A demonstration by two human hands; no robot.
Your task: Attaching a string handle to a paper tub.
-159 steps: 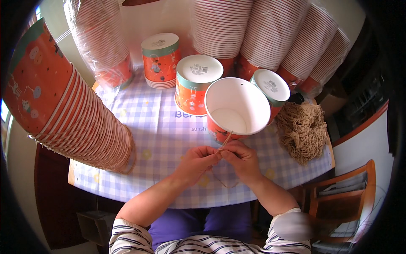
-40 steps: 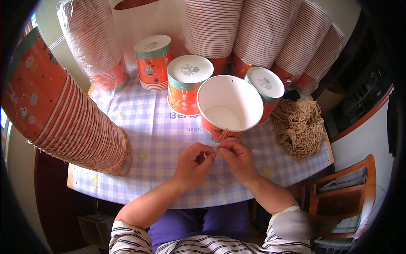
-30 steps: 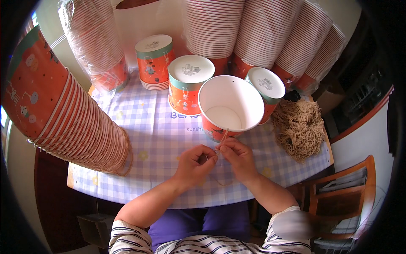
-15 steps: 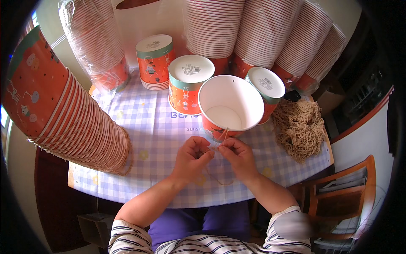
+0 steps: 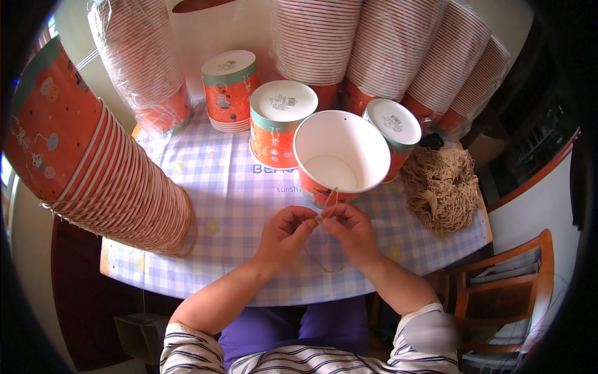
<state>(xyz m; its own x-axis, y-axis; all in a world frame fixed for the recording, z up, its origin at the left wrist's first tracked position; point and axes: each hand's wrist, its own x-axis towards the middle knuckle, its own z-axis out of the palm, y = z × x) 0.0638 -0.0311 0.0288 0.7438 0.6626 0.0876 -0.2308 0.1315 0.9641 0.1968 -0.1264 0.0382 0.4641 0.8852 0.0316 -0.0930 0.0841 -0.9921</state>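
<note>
An orange paper bucket with a white inside stands upright at the middle of the table, its mouth tilted toward me. A thin tan string runs through its near rim and hangs in a loop below my hands. My left hand pinches the string between thumb and forefinger. Right against it, my right hand pinches the string too, just below the bucket's near rim. The fingertips meet, so any knot between them is hidden. Another small hole shows at the bucket's far rim.
Upside-down buckets stand behind. A tangled heap of tan string lies at the right. A tall leaning stack of strung buckets is at the left. Plastic-wrapped stacks line the back. A checked cloth covers the table; a wooden chair stands right.
My fingertips have come closer together on the string, the left hand shifting slightly right. The bucket has stayed nearly in place.
</note>
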